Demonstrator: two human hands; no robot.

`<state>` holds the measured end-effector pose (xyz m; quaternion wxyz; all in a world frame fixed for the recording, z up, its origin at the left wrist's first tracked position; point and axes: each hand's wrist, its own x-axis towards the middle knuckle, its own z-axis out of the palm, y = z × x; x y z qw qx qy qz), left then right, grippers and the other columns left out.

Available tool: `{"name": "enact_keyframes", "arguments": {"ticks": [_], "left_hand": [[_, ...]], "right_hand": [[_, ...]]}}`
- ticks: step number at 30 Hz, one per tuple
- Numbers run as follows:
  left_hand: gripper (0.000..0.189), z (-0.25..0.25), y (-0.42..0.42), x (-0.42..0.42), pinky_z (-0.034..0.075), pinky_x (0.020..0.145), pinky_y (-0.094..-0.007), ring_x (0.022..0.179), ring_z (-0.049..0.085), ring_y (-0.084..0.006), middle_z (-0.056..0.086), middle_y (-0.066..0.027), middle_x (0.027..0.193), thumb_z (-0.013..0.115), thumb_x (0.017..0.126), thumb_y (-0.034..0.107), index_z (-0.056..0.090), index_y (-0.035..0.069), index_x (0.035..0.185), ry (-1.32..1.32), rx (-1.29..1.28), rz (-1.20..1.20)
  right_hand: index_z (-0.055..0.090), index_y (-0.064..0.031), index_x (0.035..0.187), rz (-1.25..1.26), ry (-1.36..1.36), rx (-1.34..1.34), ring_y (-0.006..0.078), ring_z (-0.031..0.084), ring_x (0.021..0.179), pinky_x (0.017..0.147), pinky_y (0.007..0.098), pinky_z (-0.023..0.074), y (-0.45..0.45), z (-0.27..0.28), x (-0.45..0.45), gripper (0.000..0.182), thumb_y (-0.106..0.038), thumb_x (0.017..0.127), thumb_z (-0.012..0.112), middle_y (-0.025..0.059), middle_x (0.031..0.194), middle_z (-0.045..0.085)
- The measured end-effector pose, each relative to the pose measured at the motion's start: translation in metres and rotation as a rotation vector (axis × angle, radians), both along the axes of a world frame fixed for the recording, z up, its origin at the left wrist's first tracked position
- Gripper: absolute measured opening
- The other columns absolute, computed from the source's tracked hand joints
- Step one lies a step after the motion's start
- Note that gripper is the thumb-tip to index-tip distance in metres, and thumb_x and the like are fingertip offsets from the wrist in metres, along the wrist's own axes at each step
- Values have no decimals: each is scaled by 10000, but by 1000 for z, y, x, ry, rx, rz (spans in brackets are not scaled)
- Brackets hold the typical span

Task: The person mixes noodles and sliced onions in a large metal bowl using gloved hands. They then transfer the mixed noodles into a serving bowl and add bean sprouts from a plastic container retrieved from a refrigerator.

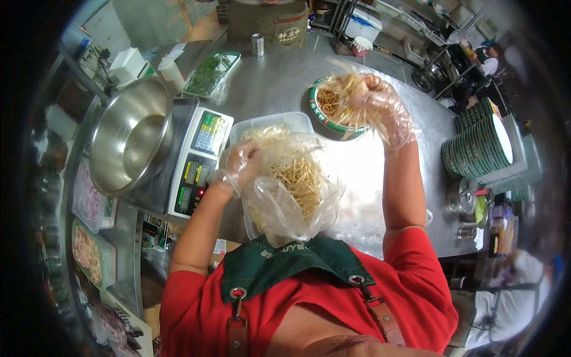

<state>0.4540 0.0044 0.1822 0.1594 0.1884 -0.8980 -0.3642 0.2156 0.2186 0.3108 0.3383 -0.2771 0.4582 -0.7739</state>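
My left hand, in a clear plastic glove, holds the edge of a transparent plastic bag. Pale bean sprouts fill the bag, which rests in a translucent plastic tub before me. In its own clear glove, my right hand grips a loose clump of bean sprouts. That clump hangs over a green-rimmed bowl and hides much of it. Brown, thread-like food shows inside the bowl. Whether the clump touches that food, I cannot tell.
A digital scale and a large steel basin stand on the left. Beyond are a tray of green herbs and a steel canister. Stacked green bowls stand right. A person is at lower right.
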Motion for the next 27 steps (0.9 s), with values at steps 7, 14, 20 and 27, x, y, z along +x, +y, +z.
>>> {"name": "enact_keyframes", "arguments": {"ticks": [7, 14, 20, 27], "left_hand": [[79, -3, 8, 9, 499, 643, -366, 709, 638, -296, 633, -132, 786, 652, 815, 107, 639, 38, 853, 182, 1, -50], [77, 13, 13, 8, 488, 625, -362, 693, 627, -288, 608, -134, 764, 648, 812, 77, 634, 19, 860, 204, -39, -115], [63, 17, 13, 7, 493, 633, -378, 703, 622, -313, 606, -143, 772, 651, 808, 45, 627, 9, 854, 220, -82, -111], [59, 15, 19, 13, 504, 650, -415, 752, 622, -334, 615, -127, 781, 648, 808, 85, 623, 46, 845, 228, -97, -142]], "right_hand": [[593, 48, 1031, -299, 136, 241, 203, 662, 694, 633, 324, 592, -33, -41, -120, 285, -1, 771, 700, 144, 878, 669], [710, -74, 1008, -654, 1147, 923, 301, 672, 887, 807, 369, 532, -59, -129, -187, 262, -183, 770, 722, 161, 969, 687], [705, -109, 1070, -468, 1188, 1198, 355, 615, 1046, 906, 386, 495, -70, -107, -168, 350, -274, 763, 739, 167, 1151, 639], [553, -7, 1302, -307, 1123, 1087, 295, 582, 1163, 990, 347, 470, -49, -108, -168, 619, -283, 784, 753, 199, 1254, 599]]}}
